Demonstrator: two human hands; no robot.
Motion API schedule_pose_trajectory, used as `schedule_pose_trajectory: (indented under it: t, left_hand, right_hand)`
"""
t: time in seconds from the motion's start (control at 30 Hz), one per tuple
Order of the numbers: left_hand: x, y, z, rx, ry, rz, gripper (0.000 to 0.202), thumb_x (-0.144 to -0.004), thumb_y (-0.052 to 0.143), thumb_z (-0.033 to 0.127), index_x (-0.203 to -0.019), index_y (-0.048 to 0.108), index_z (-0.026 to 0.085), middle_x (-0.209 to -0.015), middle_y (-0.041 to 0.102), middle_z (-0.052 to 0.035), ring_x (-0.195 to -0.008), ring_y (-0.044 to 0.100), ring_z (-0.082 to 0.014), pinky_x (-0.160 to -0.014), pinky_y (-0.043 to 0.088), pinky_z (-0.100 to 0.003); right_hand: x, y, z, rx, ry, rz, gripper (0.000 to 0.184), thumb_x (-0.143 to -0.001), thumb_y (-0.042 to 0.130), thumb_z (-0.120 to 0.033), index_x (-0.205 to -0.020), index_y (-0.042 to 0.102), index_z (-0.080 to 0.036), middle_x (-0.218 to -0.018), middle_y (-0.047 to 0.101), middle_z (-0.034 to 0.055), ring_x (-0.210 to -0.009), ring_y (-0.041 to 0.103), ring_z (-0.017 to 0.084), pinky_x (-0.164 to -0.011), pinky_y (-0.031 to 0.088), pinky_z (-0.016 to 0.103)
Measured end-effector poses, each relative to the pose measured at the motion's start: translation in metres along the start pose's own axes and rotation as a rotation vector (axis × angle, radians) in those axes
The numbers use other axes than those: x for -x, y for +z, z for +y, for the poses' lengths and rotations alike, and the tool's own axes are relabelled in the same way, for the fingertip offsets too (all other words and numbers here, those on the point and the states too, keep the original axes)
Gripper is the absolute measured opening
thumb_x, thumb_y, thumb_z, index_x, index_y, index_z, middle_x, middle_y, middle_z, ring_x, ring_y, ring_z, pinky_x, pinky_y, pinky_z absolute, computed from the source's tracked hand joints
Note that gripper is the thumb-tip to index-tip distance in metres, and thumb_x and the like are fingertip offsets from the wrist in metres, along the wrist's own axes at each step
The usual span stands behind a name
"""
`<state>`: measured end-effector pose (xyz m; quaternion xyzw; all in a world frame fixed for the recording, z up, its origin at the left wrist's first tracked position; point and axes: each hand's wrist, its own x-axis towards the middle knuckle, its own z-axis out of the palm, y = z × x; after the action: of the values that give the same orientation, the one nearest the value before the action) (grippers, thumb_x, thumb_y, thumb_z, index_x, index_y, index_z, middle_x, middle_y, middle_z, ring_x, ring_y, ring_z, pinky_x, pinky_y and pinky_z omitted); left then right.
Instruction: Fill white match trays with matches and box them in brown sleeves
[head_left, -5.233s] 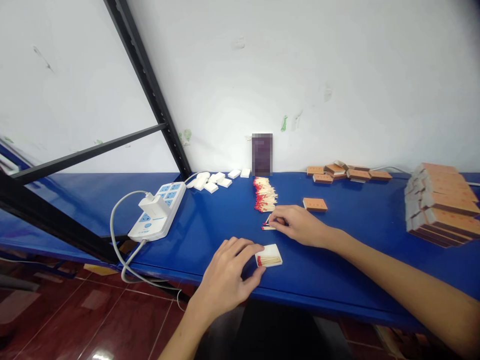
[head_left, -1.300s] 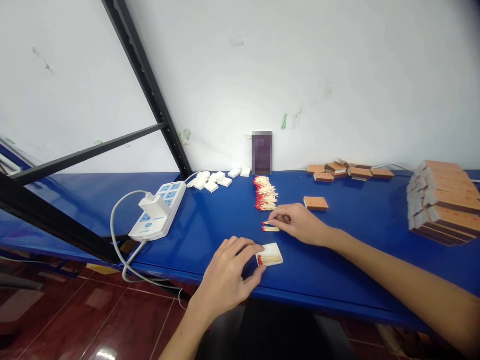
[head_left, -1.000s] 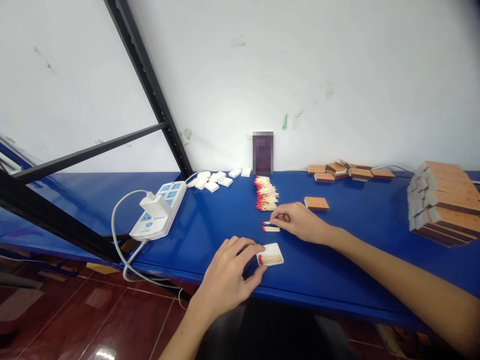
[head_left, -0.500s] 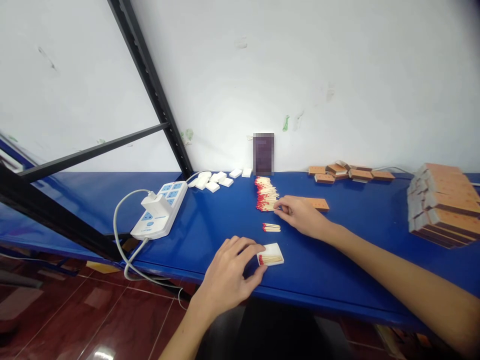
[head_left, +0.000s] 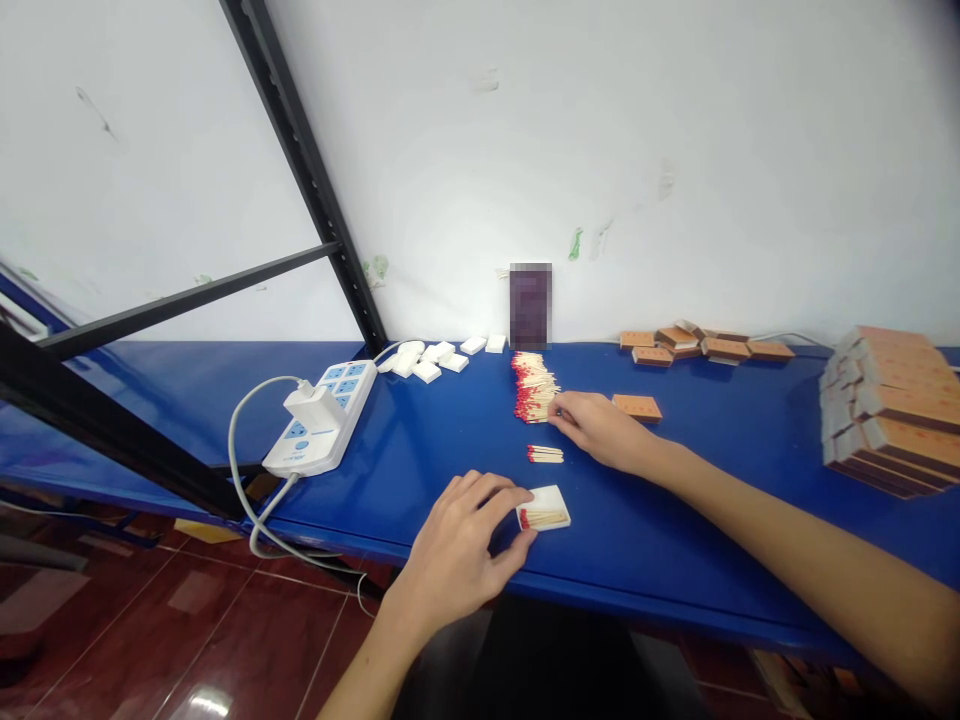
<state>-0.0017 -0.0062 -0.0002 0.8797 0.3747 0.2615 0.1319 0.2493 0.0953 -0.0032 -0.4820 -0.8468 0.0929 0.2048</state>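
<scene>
Between the thumb and index finger of my left hand is a white matchbox tray, lying near the table's front edge. Matchsticks with red heads fill part of its near side. My right hand pinches at the tail ends of a pile of matchsticks, its fingertips closed at the pile's lower right. Whether a stick is between them is too small to see clearly. A short row of matchsticks lies between the pile and the tray. Just behind my right hand rests an orange matchbox.
White trays lie scattered at the back left, beside a power strip with cables. Orange matchboxes are by the wall, with a large stack at the right. A pixelated dark panel stands behind the pile.
The view has shifted slightly. My right hand has edged a little toward the pile, uncovering more of the orange matchbox. The left hand keeps its hold on the tray.
</scene>
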Motion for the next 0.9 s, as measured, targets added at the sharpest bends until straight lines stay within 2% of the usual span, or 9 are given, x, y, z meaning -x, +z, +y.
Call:
schedule_pose_trajectory:
  t: [0.23,0.53,0.67,0.9]
  left_hand:
    - [0.001,0.001,0.001,-0.003,-0.002,-0.01,0.023,-0.094,0.062,0.023,-0.117,0.061,0.024,-0.114,0.066,-0.0031,-0.1,0.059,-0.0234,-0.093,0.043,-0.042]
    - [0.001,0.001,0.0,-0.013,0.002,0.003,0.022,-0.094,0.062,0.023,-0.116,0.061,0.026,-0.114,0.066,-0.0024,-0.099,0.06,-0.023,-0.095,0.043,-0.041]
    - [0.001,0.001,0.0,-0.012,0.006,-0.004,0.022,-0.095,0.062,0.023,-0.117,0.061,0.025,-0.115,0.066,-0.0028,-0.1,0.06,-0.0234,-0.094,0.043,-0.041]
    - [0.001,0.001,0.0,-0.008,0.005,0.0,0.022,-0.095,0.062,0.022,-0.117,0.06,0.024,-0.114,0.066,-0.0026,-0.1,0.06,-0.0229,-0.096,0.042,-0.042]
  right_hand:
    - [0.0,0.001,-0.003,0.002,-0.046,-0.008,0.02,-0.099,0.041,-0.023,-0.088,0.056,-0.018,-0.087,0.064,0.0068,-0.075,0.056,0.018,-0.071,0.04,0.03]
    - [0.003,-0.001,-0.006,0.038,-0.018,-0.086,0.02,-0.101,0.039,-0.024,-0.089,0.055,-0.019,-0.094,0.066,0.008,-0.082,0.06,0.02,-0.073,0.042,0.03]
    - [0.001,0.005,-0.012,0.075,-0.004,-0.058,0.017,-0.102,0.041,-0.025,-0.094,0.056,-0.019,-0.1,0.068,0.0088,-0.087,0.062,0.02,-0.077,0.042,0.03]
    - [-0.001,0.008,-0.009,0.052,-0.005,-0.018,0.016,-0.101,0.045,-0.025,-0.095,0.058,-0.019,-0.098,0.07,0.0078,-0.089,0.063,0.021,-0.075,0.041,0.029]
